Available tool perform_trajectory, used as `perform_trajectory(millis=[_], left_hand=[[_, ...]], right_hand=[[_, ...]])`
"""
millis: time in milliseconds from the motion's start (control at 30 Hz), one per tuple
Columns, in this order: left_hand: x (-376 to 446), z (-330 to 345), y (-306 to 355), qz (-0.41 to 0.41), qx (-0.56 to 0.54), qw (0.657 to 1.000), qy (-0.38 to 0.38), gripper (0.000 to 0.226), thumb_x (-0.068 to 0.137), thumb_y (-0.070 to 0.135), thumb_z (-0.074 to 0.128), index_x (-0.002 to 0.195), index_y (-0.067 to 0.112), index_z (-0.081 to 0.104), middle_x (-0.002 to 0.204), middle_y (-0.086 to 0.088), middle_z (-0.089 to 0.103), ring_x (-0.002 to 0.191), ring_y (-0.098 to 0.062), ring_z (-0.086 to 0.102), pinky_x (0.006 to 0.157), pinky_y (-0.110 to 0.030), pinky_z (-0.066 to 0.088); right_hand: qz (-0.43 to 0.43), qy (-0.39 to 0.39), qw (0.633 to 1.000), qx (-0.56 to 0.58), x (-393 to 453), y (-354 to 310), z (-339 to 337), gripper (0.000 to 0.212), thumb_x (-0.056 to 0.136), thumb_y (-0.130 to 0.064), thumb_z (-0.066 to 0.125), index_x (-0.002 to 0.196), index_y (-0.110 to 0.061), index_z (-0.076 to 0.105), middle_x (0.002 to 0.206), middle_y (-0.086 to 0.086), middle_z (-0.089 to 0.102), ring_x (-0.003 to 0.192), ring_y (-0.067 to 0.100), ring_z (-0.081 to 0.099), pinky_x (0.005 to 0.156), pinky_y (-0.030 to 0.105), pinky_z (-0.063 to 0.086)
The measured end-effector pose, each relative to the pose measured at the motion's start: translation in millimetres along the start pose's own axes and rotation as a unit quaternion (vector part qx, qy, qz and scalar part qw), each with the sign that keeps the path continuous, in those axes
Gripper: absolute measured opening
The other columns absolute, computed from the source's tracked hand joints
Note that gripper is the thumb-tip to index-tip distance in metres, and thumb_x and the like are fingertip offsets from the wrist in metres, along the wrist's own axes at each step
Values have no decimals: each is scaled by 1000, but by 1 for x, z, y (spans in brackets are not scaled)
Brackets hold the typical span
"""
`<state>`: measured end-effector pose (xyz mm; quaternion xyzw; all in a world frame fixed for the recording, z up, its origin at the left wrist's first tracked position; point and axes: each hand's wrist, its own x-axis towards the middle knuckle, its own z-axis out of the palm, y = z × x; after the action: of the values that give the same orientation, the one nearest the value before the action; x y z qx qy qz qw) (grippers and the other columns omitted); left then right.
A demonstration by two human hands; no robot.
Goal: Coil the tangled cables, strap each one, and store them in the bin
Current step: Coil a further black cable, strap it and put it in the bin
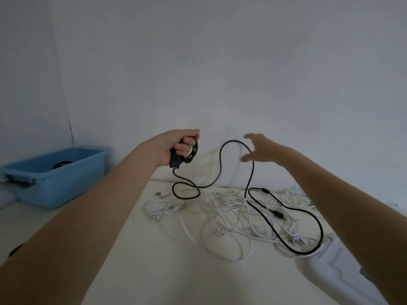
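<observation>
Blurring right hand [259, 148] — grip unclear

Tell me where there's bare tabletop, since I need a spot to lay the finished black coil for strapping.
Bare table lies in front of the white cables, between the forearms. A second free strip runs between the bin and the white plug. The right half is crowded: white tangle, black cable looping across it, and a white object at the edge.
</observation>
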<state>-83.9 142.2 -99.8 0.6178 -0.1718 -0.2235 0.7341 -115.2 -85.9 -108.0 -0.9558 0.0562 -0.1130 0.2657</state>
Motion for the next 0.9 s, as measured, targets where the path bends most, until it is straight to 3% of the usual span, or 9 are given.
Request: perform_trajectory(millis=[67,133,267,433,533,667,733,800,900], left_hand=[[0,11,3,-6,13,999,-49,30,100,22,39,72,12,45,39,10,35,21,-3,24,28,-10,15],[-2,16,3,-11,28,996,-84,30,99,23,38,72,12,46,40,9,38,21,-3,24,27,-10,15],[-11,21,-1,1,6,993,-120,26,92,28,46,84,6,58,62,3,62,24,-2,31,29,-7,19],[-26,34,-3,54,-7,980,-189,47,87,44,40,119,14,57,116,5,64,64,-9,69,47,-9,49],[-24,46,1,111,4,960,-256,55,82,50,45,130,24,49,137,10,51,108,-28,60,54,-12,53],[-17,51,34,210,-197,938,-192,50,96,42,36,140,20,37,148,0,32,101,-40,63,66,-23,57],[-13,48,46,239,-230,936,-116,51,98,40,38,145,22,32,153,-1,26,105,-34,63,88,-33,54],[-5,46,44,237,-209,948,-42,53,96,39,44,145,24,30,154,3,24,101,-18,59,103,-38,44],[6,50,26,182,-98,978,23,50,95,40,47,142,27,35,136,11,41,103,-16,57,95,-30,47]], right_hand=[[-133,-53,987,67,-8,-21,0,80,82,-20,71,147,-21,24,153,0,20,138,17,23,111,32,26],[-197,-73,972,100,-15,-37,-1,61,85,-16,66,140,-19,39,145,-3,37,128,7,33,106,24,27],[-228,-77,946,216,-19,-35,5,18,95,-9,50,99,3,63,92,17,63,87,20,62,93,31,47],[-177,-30,921,346,-18,-27,23,38,100,-20,39,80,4,59,60,5,37,51,12,38,61,24,45],[-140,-43,906,397,-18,-22,37,45,98,-36,43,72,0,50,47,-3,36,41,10,32,55,26,44],[-53,9,877,478,-19,1,52,53,92,-49,47,54,-13,36,44,-6,25,41,11,23,47,21,36],[-57,34,890,451,-19,4,51,48,94,-41,48,56,-14,38,46,-7,27,42,10,24,46,19,32],[-93,51,953,285,-16,-4,47,42,99,-31,43,65,-9,55,50,-8,34,44,9,29,44,16,28],[-215,55,974,-49,-24,-31,46,40,100,-28,40,85,-6,69,57,-8,44,50,8,39,49,21,30]])
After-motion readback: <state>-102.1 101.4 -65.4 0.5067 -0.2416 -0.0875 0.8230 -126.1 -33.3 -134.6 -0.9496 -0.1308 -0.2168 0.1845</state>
